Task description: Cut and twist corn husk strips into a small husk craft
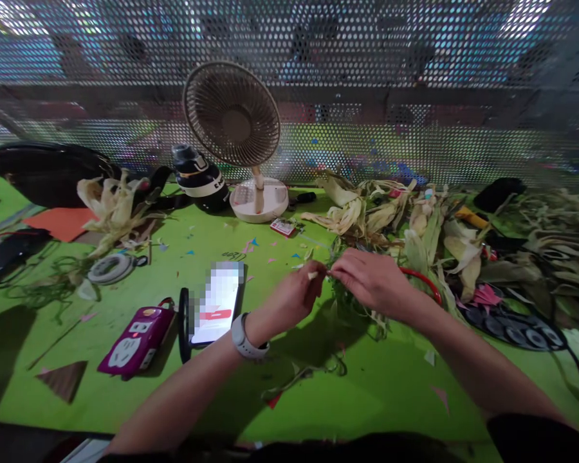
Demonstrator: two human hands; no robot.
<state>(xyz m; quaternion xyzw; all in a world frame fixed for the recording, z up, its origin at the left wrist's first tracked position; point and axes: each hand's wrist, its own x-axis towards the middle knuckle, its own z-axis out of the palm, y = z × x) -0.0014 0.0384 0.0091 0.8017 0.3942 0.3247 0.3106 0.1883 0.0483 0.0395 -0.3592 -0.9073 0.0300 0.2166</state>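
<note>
My left hand and my right hand meet above the green table, fingertips pinched close together. What lies between the fingertips is too small to make out. A small pale piece shows on the fingers of my left hand. Just beneath and behind my right hand lies a tangle of thin green strands. Dried corn husks are heaped beyond the hands and to the right. A red curved handle or tube shows behind my right wrist. One loose twisted strand rests nearer to me.
On the green table, a lit phone and a purple pouch lie left of my hands. A fan, a bottle and a black bag stand along the perforated metal screen. Paper scraps are scattered about.
</note>
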